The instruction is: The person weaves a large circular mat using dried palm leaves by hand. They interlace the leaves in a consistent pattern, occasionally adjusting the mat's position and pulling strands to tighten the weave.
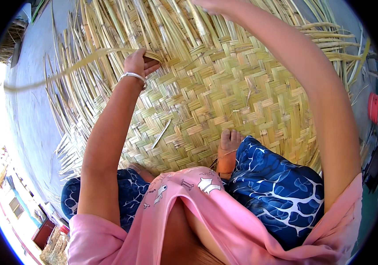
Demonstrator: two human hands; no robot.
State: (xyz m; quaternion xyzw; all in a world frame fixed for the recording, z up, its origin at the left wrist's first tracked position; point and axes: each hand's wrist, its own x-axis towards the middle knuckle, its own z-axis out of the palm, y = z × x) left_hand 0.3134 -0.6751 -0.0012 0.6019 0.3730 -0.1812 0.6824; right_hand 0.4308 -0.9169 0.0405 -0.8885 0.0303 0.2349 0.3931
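A woven mat (224, 92) of pale green and yellow reed strips lies in front of me, with long unwoven ends fanning out at its far and side edges. My left hand (141, 64), with a silvery bangle at the wrist, is closed around a flat reed strip (83, 62) above the mat's left part. The strip's long tail trails off to the left, bent and slightly blurred. Stretched far forward, my right hand (209, 5) is over the loose reeds at the top edge. Its fingers are mostly cut off by the picture's rim.
My bare foot (230, 141) rests on the mat's near side. A small loose sliver (161, 134) lies on the weave. Grey floor (30, 101) runs along the left. On the right stands a red round object (376, 109) beside dark items.
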